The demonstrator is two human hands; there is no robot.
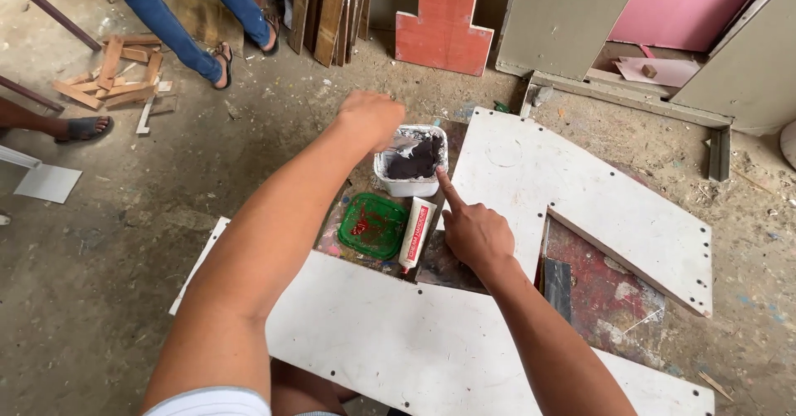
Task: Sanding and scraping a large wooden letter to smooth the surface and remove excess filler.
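Observation:
A white plastic tub (408,185) of dark grey paste stands on the floor between white boards. My left hand (371,117) hovers over the tub's far left rim, fingers curled around what looks like a pale flat tool (408,143) dipped in the paste. My right hand (475,235) rests by the tub's near right corner, with the index finger stretched out to touch that corner and the other fingers curled, holding nothing. A white tube (416,232) lies just left of my right hand, beside a green lid (373,225).
A large white cut-out board (580,188) lies to the right and another white board (414,341) in front of me. Red cut-out panel (442,24) and planks lean at the back. Wood scraps (116,72) and another person's legs (178,26) stand at far left.

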